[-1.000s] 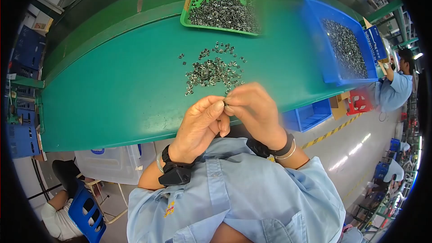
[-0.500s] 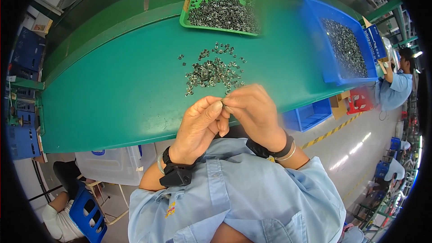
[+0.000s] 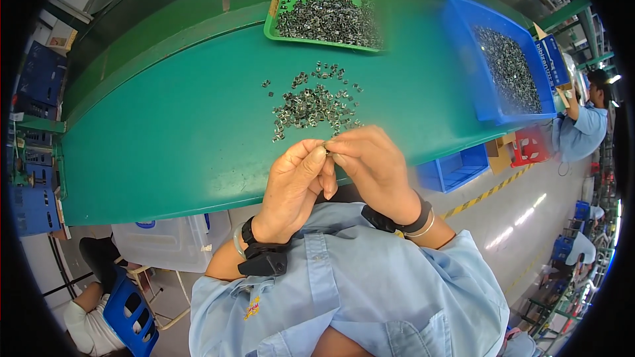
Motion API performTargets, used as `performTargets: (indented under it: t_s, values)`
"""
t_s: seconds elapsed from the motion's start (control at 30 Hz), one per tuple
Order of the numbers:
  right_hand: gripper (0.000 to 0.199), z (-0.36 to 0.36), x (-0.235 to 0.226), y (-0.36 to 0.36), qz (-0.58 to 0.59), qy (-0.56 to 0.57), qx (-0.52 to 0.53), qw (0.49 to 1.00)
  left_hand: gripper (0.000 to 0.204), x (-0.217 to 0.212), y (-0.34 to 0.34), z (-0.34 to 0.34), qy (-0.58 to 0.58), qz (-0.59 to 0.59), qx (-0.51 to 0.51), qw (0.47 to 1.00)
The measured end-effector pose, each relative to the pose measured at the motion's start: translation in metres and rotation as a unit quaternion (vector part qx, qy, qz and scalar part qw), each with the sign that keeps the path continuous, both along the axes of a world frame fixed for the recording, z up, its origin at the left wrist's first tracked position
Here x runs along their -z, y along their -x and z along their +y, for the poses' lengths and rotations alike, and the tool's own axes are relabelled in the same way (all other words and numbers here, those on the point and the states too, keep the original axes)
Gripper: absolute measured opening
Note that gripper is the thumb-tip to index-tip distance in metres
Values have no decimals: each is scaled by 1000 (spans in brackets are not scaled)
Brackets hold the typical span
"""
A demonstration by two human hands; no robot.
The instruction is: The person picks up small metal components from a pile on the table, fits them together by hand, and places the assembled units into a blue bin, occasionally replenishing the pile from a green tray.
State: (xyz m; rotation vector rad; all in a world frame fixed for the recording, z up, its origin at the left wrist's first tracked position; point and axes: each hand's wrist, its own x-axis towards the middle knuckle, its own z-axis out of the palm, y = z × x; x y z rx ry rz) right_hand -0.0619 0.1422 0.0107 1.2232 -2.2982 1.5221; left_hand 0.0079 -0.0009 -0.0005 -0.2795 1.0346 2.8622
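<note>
**Even indoor light, smeared patch right of centre**

Bright, fairly even light covers the green table (image 3: 165, 132), with a soft sheen near its front edge. Glare streaks the grey floor (image 3: 483, 225). Loose metal pieces (image 3: 311, 109) glint; left hand (image 3: 291, 185) and right hand (image 3: 377, 165) look reasonably clear. Haze blurs the right end of the green tray (image 3: 270, 26) and the blue bin (image 3: 466, 59). Fisheye bending bows the table; black swallows the corners.

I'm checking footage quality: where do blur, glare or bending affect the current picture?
Head view: the right end of the green tray smears away, and the left side of the blue bin looks soft; head view: bright streaks glare on the grey floor; head view: the green table bows along its edges; head view: the piece at the fingertips is too small to identify.
</note>
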Motion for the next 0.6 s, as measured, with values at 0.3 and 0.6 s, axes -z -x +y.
performTargets:
  t_s: [0.3,0.6]
  values:
    - [18,2,4,0,-11,7,-3,1000,16,-1,1,2,25,0,-1,1000]
    - [23,3,4,1,-9,7,6,1000,22,-6,1,-3,19,-17,40,999]
